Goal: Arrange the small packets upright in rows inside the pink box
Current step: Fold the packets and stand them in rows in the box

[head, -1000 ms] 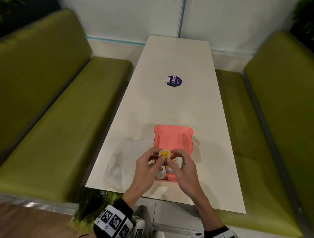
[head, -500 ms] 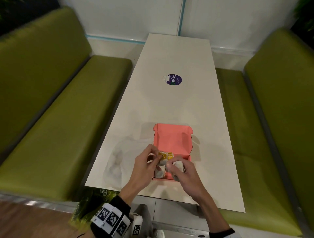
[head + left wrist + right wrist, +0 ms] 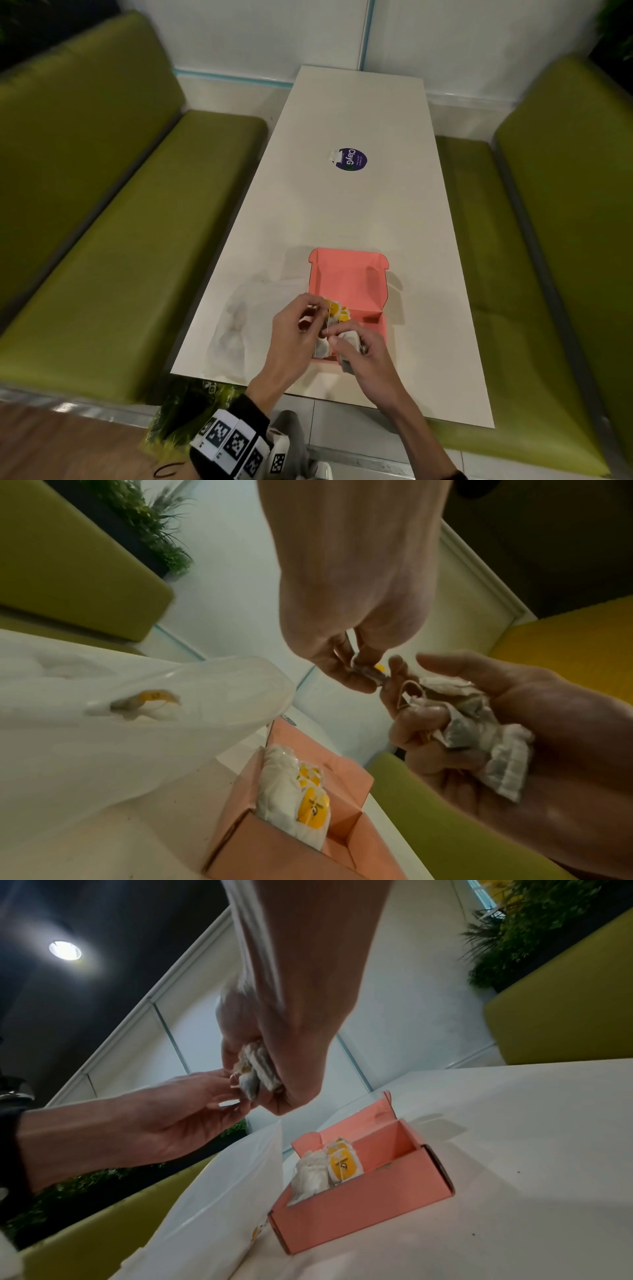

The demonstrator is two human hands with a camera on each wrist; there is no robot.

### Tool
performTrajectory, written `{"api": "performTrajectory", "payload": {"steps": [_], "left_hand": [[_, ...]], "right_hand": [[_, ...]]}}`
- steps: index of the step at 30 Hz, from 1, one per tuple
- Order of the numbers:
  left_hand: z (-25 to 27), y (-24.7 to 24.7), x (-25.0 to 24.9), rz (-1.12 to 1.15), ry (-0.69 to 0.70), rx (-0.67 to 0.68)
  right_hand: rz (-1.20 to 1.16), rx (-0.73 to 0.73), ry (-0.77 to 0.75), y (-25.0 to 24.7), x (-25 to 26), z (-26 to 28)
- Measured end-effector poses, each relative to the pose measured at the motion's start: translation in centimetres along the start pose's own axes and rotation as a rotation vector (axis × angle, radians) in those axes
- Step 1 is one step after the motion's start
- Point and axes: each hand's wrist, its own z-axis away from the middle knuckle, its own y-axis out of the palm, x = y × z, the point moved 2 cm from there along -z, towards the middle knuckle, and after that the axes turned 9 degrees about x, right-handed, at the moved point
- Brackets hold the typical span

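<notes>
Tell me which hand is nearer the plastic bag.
Left. The left hand is at the bag's right edge, beside the box; the right hand, holding packets, is over the box's near end, farther off.

White table [image 3: 342, 212]: pink box [image 3: 349, 277], plastic bag [image 3: 239, 325].

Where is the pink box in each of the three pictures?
Head: the pink box sits at the table's near end, lower middle, partly behind both hands.
Left wrist: bottom middle, below the hands.
Right wrist: lower right of middle, on the table.
Shared landmark: the yellow-labelled packets standing inside it.
</notes>
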Motion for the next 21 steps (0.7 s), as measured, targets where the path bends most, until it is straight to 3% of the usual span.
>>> {"api": "performTrajectory", "payload": {"steps": [4,8,10,14,21], "left_hand": [[0.0,0.0,-0.2,0.076,-0.035,-0.061],[-0.1,-0.4,-0.1,0.074,-0.034,-0.059],[-0.2,-0.5,0.1,0.054,-0.035,-0.055],[-0.2,0.1,-0.3,0.087,-0.025,0.031],[-0.2,1.5,-0.4,0.147,-0.002,0.159]], "right_hand": [[-0.029,-0.003,0.036,0.3,-0.6,0.5],[-0.008,0.148,0.154,-0.1,-1.6,1.4],[0.063,0.120,0.115,-1.3,-1.4,1.3],[0.258,-0.141,-0.044,-3.9,0.7,-0.4],[0.538,-0.057,-0.095,-3.7,3.0,-2.7]]}}
